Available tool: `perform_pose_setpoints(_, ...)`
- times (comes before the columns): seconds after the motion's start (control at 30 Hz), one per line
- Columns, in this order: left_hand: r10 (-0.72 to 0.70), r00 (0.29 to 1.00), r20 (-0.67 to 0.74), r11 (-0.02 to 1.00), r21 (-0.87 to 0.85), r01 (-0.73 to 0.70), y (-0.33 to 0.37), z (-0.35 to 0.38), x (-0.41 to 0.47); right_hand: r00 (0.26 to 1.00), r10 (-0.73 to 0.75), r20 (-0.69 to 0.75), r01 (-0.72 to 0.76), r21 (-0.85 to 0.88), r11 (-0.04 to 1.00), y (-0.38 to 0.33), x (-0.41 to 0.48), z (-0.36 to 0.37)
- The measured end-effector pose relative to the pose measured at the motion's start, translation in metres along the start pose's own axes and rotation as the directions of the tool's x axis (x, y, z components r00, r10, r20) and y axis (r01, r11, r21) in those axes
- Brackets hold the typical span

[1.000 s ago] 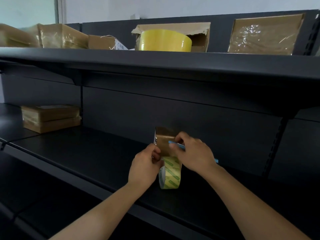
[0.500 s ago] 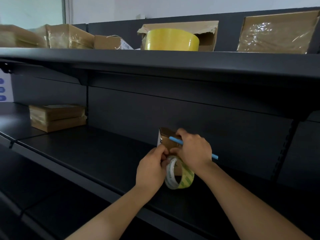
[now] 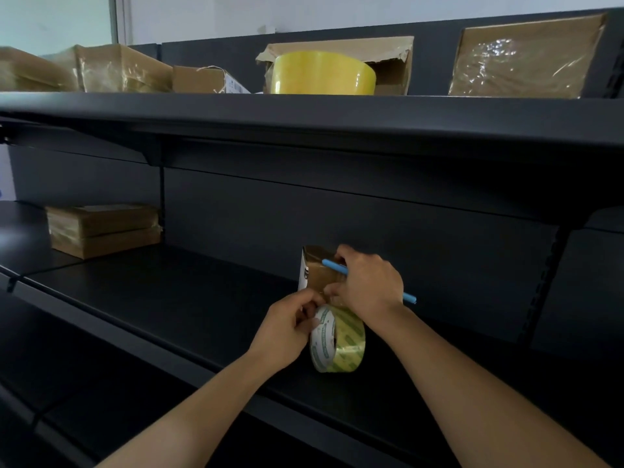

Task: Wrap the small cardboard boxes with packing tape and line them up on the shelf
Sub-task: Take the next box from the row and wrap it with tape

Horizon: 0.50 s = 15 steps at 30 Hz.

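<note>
One view only, wide-angle, worn on the person's head. Faces the dark shelving [image 3: 337, 214] square-on, pitched slightly down, close enough that left forearm [image 3: 202, 410] and right forearm [image 3: 472, 383] reach in from the bottom edge. Upper shelf [image 3: 304, 111] near eye level; middle shelf [image 3: 169, 298] seen from above.

From where I stand, nothing reads clearly. The clear packing-tape roll [image 3: 337, 339] has green lettering round its white core, too small to make out. The small brown cardboard box [image 3: 319, 271] shows dark, illegible marks on its white side.
</note>
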<state>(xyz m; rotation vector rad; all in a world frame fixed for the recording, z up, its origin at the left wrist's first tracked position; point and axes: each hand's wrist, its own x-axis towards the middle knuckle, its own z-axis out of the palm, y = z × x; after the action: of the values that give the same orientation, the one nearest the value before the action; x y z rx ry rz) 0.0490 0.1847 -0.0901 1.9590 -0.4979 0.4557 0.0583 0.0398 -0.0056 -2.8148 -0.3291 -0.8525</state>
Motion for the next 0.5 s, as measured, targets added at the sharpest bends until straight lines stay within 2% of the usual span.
perform_pose_setpoints(0.1,-0.009,1.000,-0.022,1.000,-0.006,0.009,0.001,0.000,0.000,0.996,-0.025,0.086,0.021,0.054,0.998,0.006,0.002,0.000)
perform_pose_setpoints(0.17,-0.026,0.999,-0.047,0.999,-0.035,0.025,0.001,0.002,0.001,0.978,-0.025,0.207,-0.015,0.190,0.982,0.015,0.004,-0.004)
perform_pose_setpoints(0.23,-0.033,0.997,-0.065,0.999,-0.040,0.031,0.001,0.003,0.001,0.963,-0.068,0.262,-0.004,0.266,0.964,0.024,0.003,-0.007)
perform_pose_setpoints(0.4,-0.020,0.996,-0.089,0.997,-0.079,0.013,0.001,0.004,0.000,0.967,-0.169,0.193,0.135,0.181,0.974,0.038,-0.007,-0.010)
perform_pose_setpoints(0.5,-0.028,0.995,-0.093,0.996,-0.090,0.020,0.001,0.004,0.000,0.973,-0.229,0.012,0.228,0.008,0.974,0.041,-0.012,-0.005)
